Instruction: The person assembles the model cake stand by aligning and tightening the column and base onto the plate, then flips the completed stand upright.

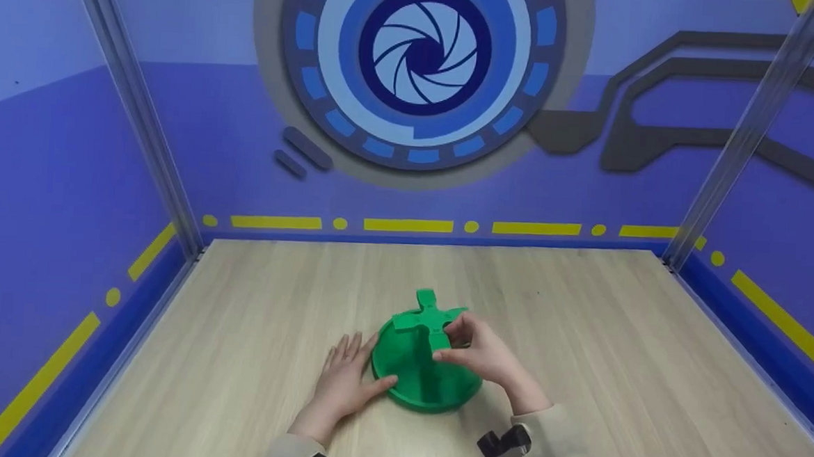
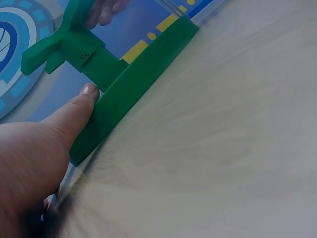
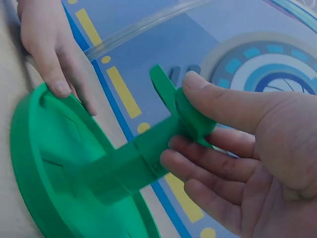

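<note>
A round green base (image 1: pixel 396 368) with a raised rim lies on the table. From its middle stands a short green post (image 3: pixel 121 171), topped by a four-armed green cross piece (image 1: pixel 432 318). My right hand (image 1: pixel 485 356) holds the cross piece by one arm, the thumb on one side and curled fingers beneath. At the near left of the base, my left hand (image 1: pixel 349 384) rests with fairly straight, spread fingers. Its thumb (image 2: pixel 81 106) touches the rim. In the left wrist view, the number 35 shows below the cross arms. The foot of the post is partly shadowed.
The wood-grain tabletop (image 1: pixel 250 304) spreads around the base. Blue printed walls (image 1: pixel 196 127) stand at the back and both sides, with metal corner posts (image 1: pixel 141 117) where they meet. Dark straps or mounts (image 1: pixel 505 442) sit on the wrists.
</note>
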Tool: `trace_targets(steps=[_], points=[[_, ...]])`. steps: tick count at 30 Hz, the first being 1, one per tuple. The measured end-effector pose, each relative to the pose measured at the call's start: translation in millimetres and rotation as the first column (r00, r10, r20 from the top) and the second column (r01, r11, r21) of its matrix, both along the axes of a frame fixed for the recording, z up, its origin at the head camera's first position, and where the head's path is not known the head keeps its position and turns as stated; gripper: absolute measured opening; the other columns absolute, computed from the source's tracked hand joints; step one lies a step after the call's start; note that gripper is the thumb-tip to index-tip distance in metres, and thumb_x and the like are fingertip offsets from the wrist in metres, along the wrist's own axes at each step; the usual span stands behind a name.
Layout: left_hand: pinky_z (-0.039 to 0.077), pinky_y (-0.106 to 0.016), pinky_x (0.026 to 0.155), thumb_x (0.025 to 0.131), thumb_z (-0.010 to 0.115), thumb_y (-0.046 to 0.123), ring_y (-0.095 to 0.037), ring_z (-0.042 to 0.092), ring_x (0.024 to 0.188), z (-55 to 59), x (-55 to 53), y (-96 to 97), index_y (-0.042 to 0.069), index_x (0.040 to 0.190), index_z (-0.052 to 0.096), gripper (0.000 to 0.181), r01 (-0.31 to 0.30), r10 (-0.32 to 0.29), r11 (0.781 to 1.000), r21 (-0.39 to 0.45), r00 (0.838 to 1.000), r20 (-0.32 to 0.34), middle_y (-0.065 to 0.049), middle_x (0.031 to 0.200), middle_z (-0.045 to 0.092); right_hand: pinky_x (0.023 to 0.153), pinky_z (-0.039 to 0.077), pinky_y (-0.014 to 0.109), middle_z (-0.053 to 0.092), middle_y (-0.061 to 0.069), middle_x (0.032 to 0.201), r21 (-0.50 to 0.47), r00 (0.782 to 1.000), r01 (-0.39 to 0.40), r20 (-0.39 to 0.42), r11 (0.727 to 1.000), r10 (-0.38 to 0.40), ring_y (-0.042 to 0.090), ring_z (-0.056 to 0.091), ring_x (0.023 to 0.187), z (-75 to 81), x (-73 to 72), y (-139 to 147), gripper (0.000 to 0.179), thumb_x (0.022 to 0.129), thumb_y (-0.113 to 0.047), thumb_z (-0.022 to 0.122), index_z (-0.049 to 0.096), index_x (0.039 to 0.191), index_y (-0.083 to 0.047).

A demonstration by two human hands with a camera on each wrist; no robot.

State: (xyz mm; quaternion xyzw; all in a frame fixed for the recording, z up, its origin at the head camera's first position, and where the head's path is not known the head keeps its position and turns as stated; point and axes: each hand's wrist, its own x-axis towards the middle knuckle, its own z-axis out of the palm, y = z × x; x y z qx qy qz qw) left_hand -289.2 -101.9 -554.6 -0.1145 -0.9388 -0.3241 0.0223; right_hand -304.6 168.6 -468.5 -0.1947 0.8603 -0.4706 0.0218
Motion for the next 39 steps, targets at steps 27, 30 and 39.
trace_targets(steps=[27, 30, 39], points=[[0.011, -0.064, 0.13, 0.09, 0.068, 0.064, -0.05, 0.016, 0.157, -0.6, -1.4, 0.3, 0.01, 0.161, 0.035, 0.094, -0.001, 0.001, 1.0, -0.002, 1.0, 0.01, -0.028, 0.167, 0.028, 0.081, 0.06, 0.026, 0.076, 0.01, 0.101, -0.036, 0.984, 0.099, -0.143, 0.994, -0.103, 0.018, 0.07, 0.091, 21.6, 2.7, 13.9, 0.023, 0.094, -0.018, 0.076, 0.074, 0.11, -0.001], [0.01, -0.063, 0.13, 0.09, 0.067, 0.064, -0.049, 0.016, 0.158, -0.9, -2.1, 0.6, 0.011, 0.161, 0.034, 0.094, -0.006, 0.006, 1.0, -0.006, 1.0, 0.019, -0.027, 0.167, 0.027, 0.09, 0.063, 0.035, 0.076, 0.015, 0.107, -0.109, 0.969, 0.163, -0.168, 0.981, -0.179, 0.025, 0.072, 0.099, 20.2, -1.9, 19.0, 0.021, 0.095, -0.012, 0.074, 0.074, 0.112, 0.0], [0.01, -0.064, 0.13, 0.09, 0.068, 0.064, -0.049, 0.016, 0.158, -2.1, -1.6, 1.0, 0.012, 0.161, 0.035, 0.094, -0.011, 0.011, 1.0, -0.003, 1.0, 0.019, -0.027, 0.167, 0.028, 0.111, 0.052, 0.052, 0.071, 0.017, 0.13, -0.213, 0.97, 0.219, -0.062, 0.952, -0.236, 0.034, 0.065, 0.125, 5.0, -14.8, 28.4, 0.029, 0.1, -0.006, 0.065, 0.069, 0.129, -0.002]])
